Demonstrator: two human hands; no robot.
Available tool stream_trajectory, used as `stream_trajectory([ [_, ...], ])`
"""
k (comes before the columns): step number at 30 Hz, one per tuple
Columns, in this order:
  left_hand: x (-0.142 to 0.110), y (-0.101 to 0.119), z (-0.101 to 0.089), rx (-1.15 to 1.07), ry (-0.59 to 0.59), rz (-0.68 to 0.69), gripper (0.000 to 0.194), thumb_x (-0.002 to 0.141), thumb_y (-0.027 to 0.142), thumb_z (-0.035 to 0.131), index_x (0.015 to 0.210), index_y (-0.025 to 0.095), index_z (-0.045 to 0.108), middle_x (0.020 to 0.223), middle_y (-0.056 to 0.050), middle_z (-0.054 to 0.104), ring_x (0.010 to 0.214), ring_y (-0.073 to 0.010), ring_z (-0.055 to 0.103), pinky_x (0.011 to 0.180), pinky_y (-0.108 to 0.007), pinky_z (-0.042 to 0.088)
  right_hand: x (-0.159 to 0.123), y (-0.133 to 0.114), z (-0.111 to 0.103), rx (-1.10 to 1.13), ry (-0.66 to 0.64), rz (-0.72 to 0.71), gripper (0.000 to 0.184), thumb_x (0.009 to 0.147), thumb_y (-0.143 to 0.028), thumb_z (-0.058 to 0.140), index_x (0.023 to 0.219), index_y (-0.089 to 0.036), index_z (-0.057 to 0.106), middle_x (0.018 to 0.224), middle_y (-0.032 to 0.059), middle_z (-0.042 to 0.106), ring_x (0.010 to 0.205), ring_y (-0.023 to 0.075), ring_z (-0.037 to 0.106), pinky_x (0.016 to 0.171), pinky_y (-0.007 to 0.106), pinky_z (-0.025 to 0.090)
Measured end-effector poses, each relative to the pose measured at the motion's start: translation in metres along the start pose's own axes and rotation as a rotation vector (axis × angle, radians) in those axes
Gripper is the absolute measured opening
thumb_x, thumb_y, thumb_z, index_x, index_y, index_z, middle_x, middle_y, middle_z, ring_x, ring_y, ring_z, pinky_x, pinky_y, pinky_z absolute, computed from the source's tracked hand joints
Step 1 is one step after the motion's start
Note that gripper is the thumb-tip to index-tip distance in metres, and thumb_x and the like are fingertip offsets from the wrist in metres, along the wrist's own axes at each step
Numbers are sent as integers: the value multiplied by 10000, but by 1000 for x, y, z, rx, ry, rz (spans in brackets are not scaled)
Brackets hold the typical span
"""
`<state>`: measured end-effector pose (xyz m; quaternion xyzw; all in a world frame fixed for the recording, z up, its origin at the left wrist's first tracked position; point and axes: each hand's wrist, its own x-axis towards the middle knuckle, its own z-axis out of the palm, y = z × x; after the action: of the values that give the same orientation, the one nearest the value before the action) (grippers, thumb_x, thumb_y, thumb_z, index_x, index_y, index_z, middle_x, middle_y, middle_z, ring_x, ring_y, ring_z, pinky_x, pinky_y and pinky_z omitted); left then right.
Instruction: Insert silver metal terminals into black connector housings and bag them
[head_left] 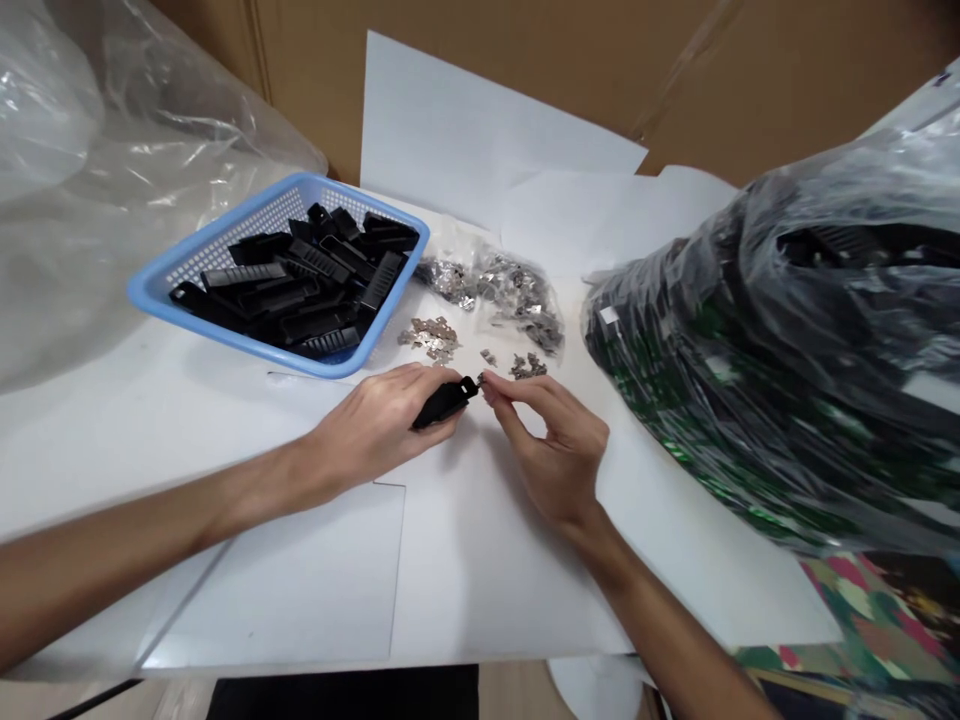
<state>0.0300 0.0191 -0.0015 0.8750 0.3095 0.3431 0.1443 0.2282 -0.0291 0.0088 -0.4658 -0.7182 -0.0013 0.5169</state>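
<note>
My left hand (386, 425) is wrapped round a black plastic part (444, 403), whose narrow end with a small slot points right. Close to that end, my right hand (551, 440) pinches a small metal piece (481, 380) between thumb and fingertips. Whether the piece touches the plastic part I cannot tell. Just beyond the hands lie a pile of flat metal pieces (431, 340), a few small metal clips (529, 366) and a smaller cluster of metal bits (488, 357).
A blue basket (247, 352) full of black plastic parts stands at the left back. Behind the piles lie clear bags of metal pieces (517, 295). A large plastic sack (720, 350) of dark and green items fills the right side. Cardboard (480, 60) walls the back.
</note>
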Motion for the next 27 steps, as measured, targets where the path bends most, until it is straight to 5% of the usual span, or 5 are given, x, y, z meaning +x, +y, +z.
stream_trajectory([
  [10,3,2,-1,-25,-33,-18,280,974,292,682,1209,144,642,1082,-119,791,977,-291,777,833,-404,619,-3,0,0,-27,-47,-39,258,947,-57,677,1086,-242,788,877,25,766,761,151,714,712,298,595],
  [20,3,1,-3,-81,-116,-98,285,1005,353,649,1240,192,634,1127,-88,775,1022,-269,756,849,-378,604,-3,-2,1,389,-48,518,128,890,-210,778,1004,-247,824,843,2,750,711,151,714,722,323,628],
  [27,3,1,-3,-54,-122,-101,276,986,333,676,1225,197,643,1116,-77,778,1012,-260,757,849,-363,603,-3,1,4,455,-51,628,108,869,-230,801,975,-226,825,811,1,774,663,145,721,676,299,621],
])
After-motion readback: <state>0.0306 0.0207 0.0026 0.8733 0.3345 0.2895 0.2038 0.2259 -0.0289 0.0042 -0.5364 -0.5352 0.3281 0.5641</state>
